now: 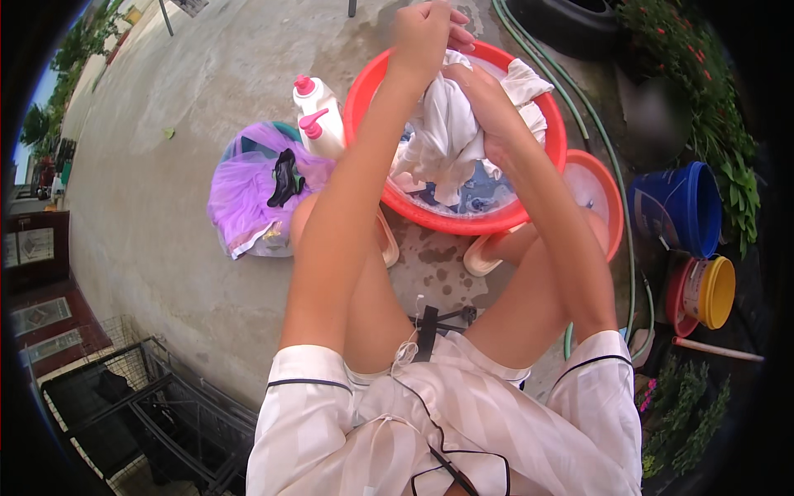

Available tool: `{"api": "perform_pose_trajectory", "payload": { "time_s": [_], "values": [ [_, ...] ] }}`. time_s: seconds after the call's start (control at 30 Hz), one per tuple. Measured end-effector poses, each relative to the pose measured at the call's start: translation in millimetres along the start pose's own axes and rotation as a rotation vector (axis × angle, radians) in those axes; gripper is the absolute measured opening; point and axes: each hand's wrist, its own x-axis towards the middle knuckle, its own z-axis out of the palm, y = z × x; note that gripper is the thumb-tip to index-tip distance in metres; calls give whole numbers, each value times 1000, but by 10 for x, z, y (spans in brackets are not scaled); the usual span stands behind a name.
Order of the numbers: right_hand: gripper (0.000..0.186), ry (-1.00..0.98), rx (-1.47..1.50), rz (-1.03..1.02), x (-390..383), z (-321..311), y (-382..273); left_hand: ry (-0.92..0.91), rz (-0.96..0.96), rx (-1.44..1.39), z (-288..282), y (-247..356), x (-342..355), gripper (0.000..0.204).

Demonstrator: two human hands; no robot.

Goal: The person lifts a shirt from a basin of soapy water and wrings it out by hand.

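Note:
My right hand (473,87) is closed round a bunched white garment (451,124), wet and hanging in folds over the red basin (459,223). Beyond it, above the basin's far left rim, my left hand (426,31) is raised with its fingers curled. What it holds, if anything, is hidden by the hand itself. Part of the white cloth lies just under its fingers, and more drapes over the basin's right rim. Bluish, sudsy water with darker cloth (480,190) in it shows below the garment.
Left of the basin stand white pump bottles with pink tops (318,116) and a tub heaped with purple sheer fabric (248,182). To the right are a smaller red basin (610,198), a green hose (612,149), a blue bucket (674,207) and a yellow bucket (718,291).

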Motion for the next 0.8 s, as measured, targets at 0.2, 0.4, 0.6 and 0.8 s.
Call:
{"api": "perform_pose_trajectory", "payload": {
  "time_s": [0.2,0.4,0.6,0.8],
  "values": [
    [24,39,187,38,-49,-23,29,98,130,24,227,65,-88,39],
    [26,-345,673,-118,246,-138,285,126,392,368,511,153,-300,31],
    [24,41,128,-96,153,-10,5,214,172,-78,231,305,13,27],
    [24,36,-37,-90,69,87,-14,110,79,97,-76,24,213,23]
  ]
}}
